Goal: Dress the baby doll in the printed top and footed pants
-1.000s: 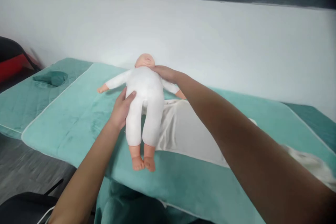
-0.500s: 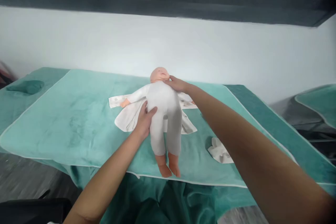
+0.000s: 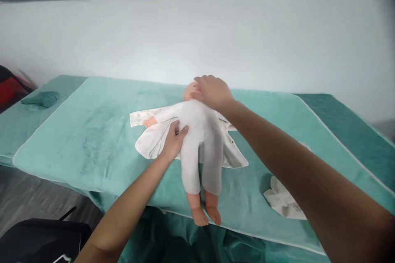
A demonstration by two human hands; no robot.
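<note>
A baby doll [image 3: 200, 139] with a white cloth body lies on its back on an opened white garment [image 3: 151, 141] spread over a teal towel [image 3: 92, 139]. My left hand [image 3: 174, 139] grips the doll's side at the waist, thumb on top. My right hand [image 3: 212, 90] is cupped over the doll's head and neck, hiding most of the face. The doll's bare feet [image 3: 206, 215] reach the towel's front edge. One doll arm lies along the garment's left sleeve.
A small crumpled white cloth [image 3: 284, 201] lies on the towel at the right. A folded dark green cloth [image 3: 41, 98] sits at the far left of the table. A white wall runs behind. A dark chair [image 3: 40, 240] stands at lower left.
The doll has been carried from bare towel onto the spread white garment and laid down on it. My right hand has slid from its shoulder up over its head.
</note>
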